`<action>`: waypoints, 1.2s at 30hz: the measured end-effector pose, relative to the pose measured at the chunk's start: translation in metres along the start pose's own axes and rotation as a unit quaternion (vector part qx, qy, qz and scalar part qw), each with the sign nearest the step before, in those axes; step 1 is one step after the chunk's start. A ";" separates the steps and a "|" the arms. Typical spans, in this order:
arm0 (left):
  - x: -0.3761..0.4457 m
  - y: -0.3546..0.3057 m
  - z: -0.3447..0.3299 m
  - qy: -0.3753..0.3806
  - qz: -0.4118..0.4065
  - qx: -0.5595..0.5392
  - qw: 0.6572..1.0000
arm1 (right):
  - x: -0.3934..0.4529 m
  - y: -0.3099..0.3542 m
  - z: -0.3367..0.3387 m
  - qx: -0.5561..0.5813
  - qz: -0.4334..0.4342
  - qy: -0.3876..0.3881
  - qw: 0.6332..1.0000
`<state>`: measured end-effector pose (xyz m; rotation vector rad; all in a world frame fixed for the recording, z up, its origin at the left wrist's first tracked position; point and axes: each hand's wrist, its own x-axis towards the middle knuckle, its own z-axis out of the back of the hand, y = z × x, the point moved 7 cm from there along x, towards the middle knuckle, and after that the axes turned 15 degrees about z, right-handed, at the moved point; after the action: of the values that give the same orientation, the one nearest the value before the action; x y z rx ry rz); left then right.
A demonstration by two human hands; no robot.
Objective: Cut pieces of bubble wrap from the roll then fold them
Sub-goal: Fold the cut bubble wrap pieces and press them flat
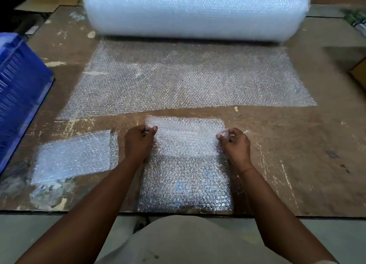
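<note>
A cut piece of bubble wrap [186,176] lies in front of me on the brown board, its far part doubled over into a flap. My left hand [138,142] pinches the flap's left edge and my right hand [234,144] pinches its right edge. The big roll of bubble wrap [196,10] lies across the far side, with its unrolled sheet [188,81] spread flat toward me. A folded piece [73,156] rests to the left of my left hand.
A blue plastic crate [19,93] stands at the left edge. The worn brown board [297,154] ends near my body. A cardboard box corner [358,73] shows at the right, and cardboard sheets [43,4] lie at the far left.
</note>
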<state>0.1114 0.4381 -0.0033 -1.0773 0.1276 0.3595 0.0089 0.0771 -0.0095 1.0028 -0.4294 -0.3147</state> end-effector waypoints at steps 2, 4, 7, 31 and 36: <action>0.007 0.008 -0.003 0.000 0.022 -0.003 1.000 | 0.002 0.000 0.002 -0.016 -0.010 -0.014 1.000; 0.012 0.013 -0.005 -0.001 0.036 -0.003 0.999 | 0.002 -0.005 0.001 -0.020 -0.024 -0.018 0.999; 0.014 0.014 -0.004 -0.009 0.049 0.009 0.999 | 0.001 -0.008 -0.001 -0.024 -0.025 -0.017 0.999; -0.038 -0.024 0.008 -0.144 -0.107 0.133 0.975 | -0.021 0.055 -0.004 -0.277 0.146 -0.006 0.950; -0.065 -0.028 -0.054 0.028 -0.268 0.298 0.916 | -0.042 0.077 -0.076 -0.265 0.256 0.227 0.902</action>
<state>0.0639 0.3639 0.0128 -0.4790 -0.0128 -0.2059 0.0135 0.1909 0.0133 0.3774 -0.1493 0.2740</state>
